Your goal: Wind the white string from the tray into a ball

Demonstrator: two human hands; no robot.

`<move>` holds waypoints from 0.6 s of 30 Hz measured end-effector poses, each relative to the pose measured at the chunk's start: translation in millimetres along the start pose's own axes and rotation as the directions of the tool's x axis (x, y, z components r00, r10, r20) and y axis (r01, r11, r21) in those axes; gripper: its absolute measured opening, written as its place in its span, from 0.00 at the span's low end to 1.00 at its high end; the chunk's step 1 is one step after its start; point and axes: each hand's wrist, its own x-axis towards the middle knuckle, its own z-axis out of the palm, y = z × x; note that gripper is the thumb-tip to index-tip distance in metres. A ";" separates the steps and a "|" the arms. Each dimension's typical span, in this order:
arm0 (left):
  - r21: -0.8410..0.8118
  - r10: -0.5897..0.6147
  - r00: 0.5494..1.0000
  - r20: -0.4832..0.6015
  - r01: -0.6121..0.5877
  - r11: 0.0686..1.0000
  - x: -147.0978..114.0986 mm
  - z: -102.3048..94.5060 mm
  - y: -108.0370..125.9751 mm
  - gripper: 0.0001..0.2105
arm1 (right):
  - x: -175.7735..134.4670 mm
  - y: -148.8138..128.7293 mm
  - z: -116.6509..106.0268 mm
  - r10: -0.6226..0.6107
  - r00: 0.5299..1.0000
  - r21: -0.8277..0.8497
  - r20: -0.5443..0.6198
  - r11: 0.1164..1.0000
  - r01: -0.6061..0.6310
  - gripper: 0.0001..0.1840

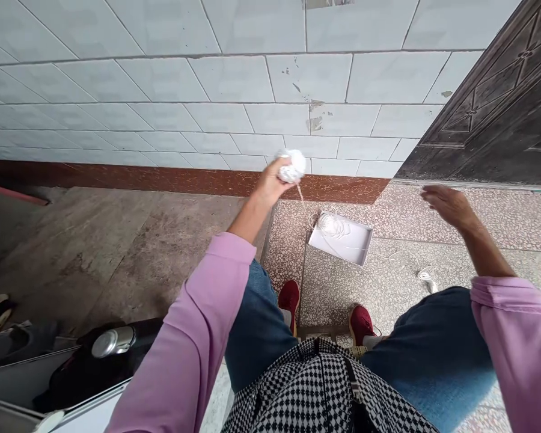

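Observation:
My left hand (270,180) is closed around a white ball of yarn (293,166), raised in front of the tiled wall. A strand hangs from the ball toward a shallow white box (356,243) on the floor. Inside that box, at its left end, lies a loose pile of white yarn (332,225). My right hand (448,205) is in the air to the right, apart from the box. Its fingers stretch leftward, and I see nothing in them. Beside my right knee, a small white bundle of yarn (427,276) lies on the speckled floor, with thin strands nearby.
The white tiled wall (234,120) stands ahead with a brown base strip. A dark carved door (491,138) is at the right. My red shoes (360,325) rest on the floor below the box. A metal-lidded container (112,341) sits among dark things at lower left.

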 end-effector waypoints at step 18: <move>0.493 0.071 0.964 0.257 -0.194 0.848 0.6 89.8 -53.2 0.35 | -37.0 -153.3 44.8 -0.447 0.868 0.634 0.217 0.740 0.223 0.31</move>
